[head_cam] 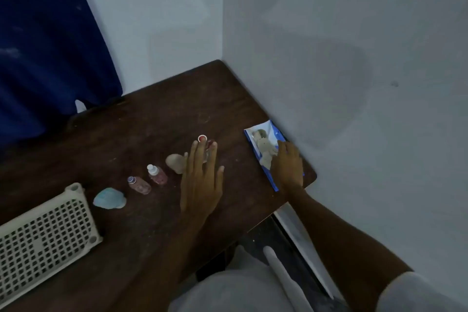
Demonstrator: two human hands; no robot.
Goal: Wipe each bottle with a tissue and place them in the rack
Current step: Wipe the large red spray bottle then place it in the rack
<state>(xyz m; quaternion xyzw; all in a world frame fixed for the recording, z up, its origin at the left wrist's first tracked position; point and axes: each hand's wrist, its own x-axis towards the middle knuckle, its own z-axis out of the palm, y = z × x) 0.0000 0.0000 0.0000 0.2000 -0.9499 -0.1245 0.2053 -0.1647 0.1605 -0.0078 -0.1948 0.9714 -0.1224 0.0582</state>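
Three small clear bottles stand on the dark wooden table [141, 129]. One with a red cap [202, 139] is partly hidden behind my left hand [201, 180], whose straight, spread fingers hover over it. A white-capped pink bottle [157, 174] and a bluish-capped bottle [138, 184] stand to the left. My right hand [287, 164] lies on a blue tissue pack [266, 134] at the table's right edge, fingers on a tissue [266, 152] sticking out of it. A beige perforated rack [45, 233] lies at the lower left.
A crumpled beige tissue [176, 162] lies left of my left hand and a crumpled light-blue one [110, 199] sits beside the rack. White walls close the corner at the right and back. A dark blue curtain [45, 45] hangs at the left.
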